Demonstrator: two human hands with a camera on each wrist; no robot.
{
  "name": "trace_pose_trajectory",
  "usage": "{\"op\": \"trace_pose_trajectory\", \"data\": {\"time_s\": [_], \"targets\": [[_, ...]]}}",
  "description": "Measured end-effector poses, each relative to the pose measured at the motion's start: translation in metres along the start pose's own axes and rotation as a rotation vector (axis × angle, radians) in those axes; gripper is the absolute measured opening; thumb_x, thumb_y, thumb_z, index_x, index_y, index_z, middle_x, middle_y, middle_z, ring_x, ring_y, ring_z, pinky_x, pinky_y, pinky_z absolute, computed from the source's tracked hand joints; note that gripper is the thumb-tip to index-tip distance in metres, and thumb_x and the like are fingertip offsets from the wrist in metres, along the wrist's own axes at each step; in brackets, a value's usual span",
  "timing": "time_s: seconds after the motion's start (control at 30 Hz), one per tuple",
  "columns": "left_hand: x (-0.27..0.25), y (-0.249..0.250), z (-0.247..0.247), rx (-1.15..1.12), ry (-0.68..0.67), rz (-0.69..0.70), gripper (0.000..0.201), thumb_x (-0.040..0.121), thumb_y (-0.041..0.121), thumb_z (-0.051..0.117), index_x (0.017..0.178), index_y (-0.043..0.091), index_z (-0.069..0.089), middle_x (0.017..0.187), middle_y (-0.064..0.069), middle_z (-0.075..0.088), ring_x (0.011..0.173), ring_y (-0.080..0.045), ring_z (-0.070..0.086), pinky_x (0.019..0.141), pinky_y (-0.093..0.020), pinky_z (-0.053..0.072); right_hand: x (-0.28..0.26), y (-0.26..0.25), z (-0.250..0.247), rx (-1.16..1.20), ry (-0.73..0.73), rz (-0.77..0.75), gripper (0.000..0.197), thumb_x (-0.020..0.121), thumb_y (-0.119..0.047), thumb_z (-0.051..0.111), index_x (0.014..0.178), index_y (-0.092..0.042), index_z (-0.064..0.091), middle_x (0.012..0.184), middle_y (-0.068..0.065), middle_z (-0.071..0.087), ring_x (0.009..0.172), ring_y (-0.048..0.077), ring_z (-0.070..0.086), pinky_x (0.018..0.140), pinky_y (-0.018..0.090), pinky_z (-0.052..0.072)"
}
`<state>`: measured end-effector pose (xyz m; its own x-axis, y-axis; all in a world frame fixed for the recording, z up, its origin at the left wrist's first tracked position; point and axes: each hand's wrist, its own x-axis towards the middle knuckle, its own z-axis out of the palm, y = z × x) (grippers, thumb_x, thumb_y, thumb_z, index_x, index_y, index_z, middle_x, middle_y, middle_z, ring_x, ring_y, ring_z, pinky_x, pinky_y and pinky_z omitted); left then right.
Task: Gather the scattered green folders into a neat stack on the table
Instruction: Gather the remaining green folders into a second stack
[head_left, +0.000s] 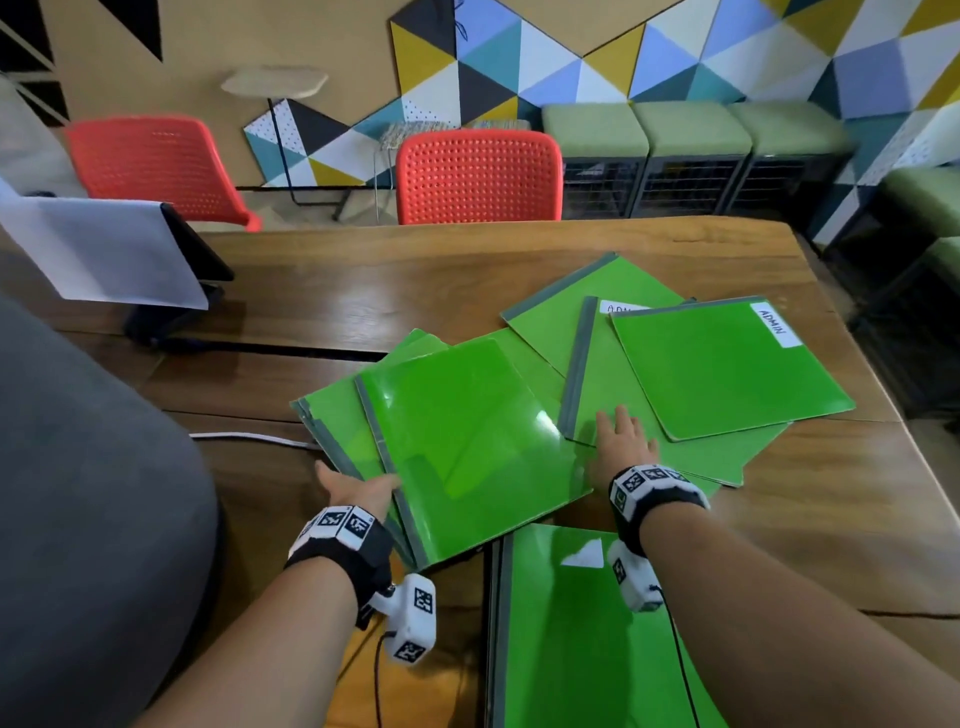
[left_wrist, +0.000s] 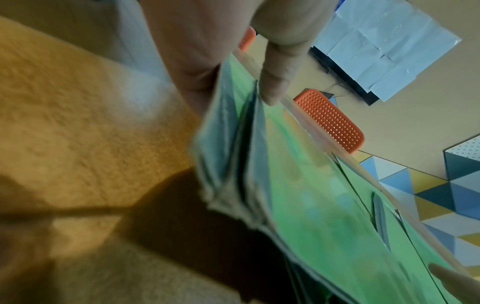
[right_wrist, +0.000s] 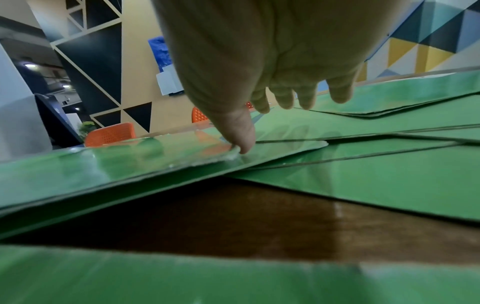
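Several green folders with grey spines lie scattered and overlapping on the wooden table (head_left: 363, 291). My left hand (head_left: 363, 488) grips the spine edge of a fanned bundle of folders (head_left: 467, 447), thumb on top and palm under the edge (left_wrist: 298, 185). My right hand (head_left: 621, 441) lies flat, fingers straight, on a folder with a grey spine (head_left: 613, 395); its thumb (right_wrist: 242, 144) touches the corner of the glossy top folder (right_wrist: 130, 160). An ADMIN-labelled folder (head_left: 727, 369) lies on top at the right. Another pile of folders (head_left: 571, 639) sits at the near edge under my right forearm.
Two red chairs (head_left: 478, 176) (head_left: 156, 166) stand behind the table. A screen on a stand covered with white paper (head_left: 114, 254) is at the far left, with a white cable (head_left: 249, 439) nearby. A grey bulk (head_left: 93, 467) fills the left foreground. The table's right edge (head_left: 852, 332) is close to the folders.
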<state>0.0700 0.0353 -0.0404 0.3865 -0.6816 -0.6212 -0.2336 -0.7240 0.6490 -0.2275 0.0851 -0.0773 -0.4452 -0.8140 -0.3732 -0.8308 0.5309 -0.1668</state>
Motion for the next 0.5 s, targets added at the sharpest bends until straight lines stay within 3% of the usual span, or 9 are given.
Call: {"op": "trace_pose_trajectory", "data": {"time_s": [0.07, 0.1, 0.23, 0.3, 0.37, 0.43, 0.5], "targets": [[0.000, 0.000, 0.008, 0.091, -0.013, -0.032, 0.116, 0.070, 0.034, 0.083, 0.154, 0.017, 0.004, 0.155, -0.018, 0.028, 0.136, -0.042, 0.037, 0.109, -0.056, 0.035, 0.007, 0.000, 0.001, 0.016, -0.051, 0.011, 0.084, 0.086, -0.008, 0.058, 0.152, -0.026, 0.008, 0.162, 0.001, 0.000, 0.149, 0.028, 0.001, 0.115, 0.061, 0.009], [0.000, 0.000, 0.011, 0.136, -0.028, -0.049, 0.118, 0.066, 0.041, 0.084, 0.153, 0.013, 0.009, 0.154, -0.018, 0.031, 0.134, -0.043, 0.040, 0.108, -0.056, 0.037, 0.008, -0.001, 0.001, 0.029, -0.082, 0.011, 0.084, 0.086, -0.007, 0.057, 0.152, -0.028, 0.009, 0.162, -0.002, 0.003, 0.149, 0.026, 0.003, 0.114, 0.065, 0.009], [0.007, 0.005, 0.022, 0.132, 0.037, -0.011, 0.096, 0.075, 0.022, 0.081, 0.148, 0.008, 0.020, 0.146, -0.022, 0.039, 0.127, -0.043, 0.046, 0.102, -0.052, 0.041, 0.002, -0.001, 0.006, -0.010, -0.109, -0.056, 0.087, 0.080, -0.013, 0.067, 0.148, -0.037, 0.018, 0.153, -0.005, 0.028, 0.142, 0.021, 0.026, 0.107, 0.070, 0.018], [0.008, 0.010, 0.024, 0.104, 0.075, 0.020, 0.090, 0.078, 0.017, 0.078, 0.147, 0.014, 0.021, 0.144, -0.022, 0.040, 0.125, -0.044, 0.048, 0.100, -0.052, 0.042, -0.001, 0.000, 0.007, -0.064, -0.085, -0.142, 0.081, 0.082, -0.019, 0.067, 0.146, -0.038, 0.022, 0.144, -0.003, 0.041, 0.131, 0.022, 0.043, 0.105, 0.064, 0.032], [0.012, 0.016, 0.024, 0.091, 0.096, 0.025, 0.093, 0.077, 0.018, 0.076, 0.148, 0.024, 0.018, 0.146, -0.021, 0.039, 0.125, -0.045, 0.048, 0.100, -0.054, 0.042, 0.000, 0.001, 0.002, -0.062, -0.063, -0.202, 0.067, 0.088, -0.023, 0.060, 0.144, -0.037, 0.026, 0.136, -0.002, 0.049, 0.116, 0.022, 0.056, 0.096, 0.051, 0.049], [0.013, 0.023, 0.026, 0.050, 0.101, 0.039, 0.092, 0.079, 0.013, 0.073, 0.150, 0.028, 0.016, 0.147, -0.021, 0.038, 0.125, -0.044, 0.048, 0.101, -0.053, 0.041, 0.004, 0.005, -0.006, -0.063, 0.020, -0.179, 0.055, 0.091, -0.025, 0.053, 0.142, -0.033, 0.033, 0.131, 0.000, 0.052, 0.112, 0.021, 0.057, 0.096, 0.046, 0.049], [0.016, 0.027, 0.027, -0.012, 0.100, 0.066, 0.089, 0.082, 0.007, 0.069, 0.150, 0.027, 0.016, 0.145, -0.020, 0.041, 0.124, -0.042, 0.049, 0.101, -0.050, 0.040, 0.011, 0.014, -0.012, -0.089, 0.140, -0.054, 0.052, 0.090, -0.028, 0.055, 0.139, -0.031, 0.040, 0.134, 0.004, 0.048, 0.122, 0.025, 0.049, 0.104, 0.051, 0.041]]}}
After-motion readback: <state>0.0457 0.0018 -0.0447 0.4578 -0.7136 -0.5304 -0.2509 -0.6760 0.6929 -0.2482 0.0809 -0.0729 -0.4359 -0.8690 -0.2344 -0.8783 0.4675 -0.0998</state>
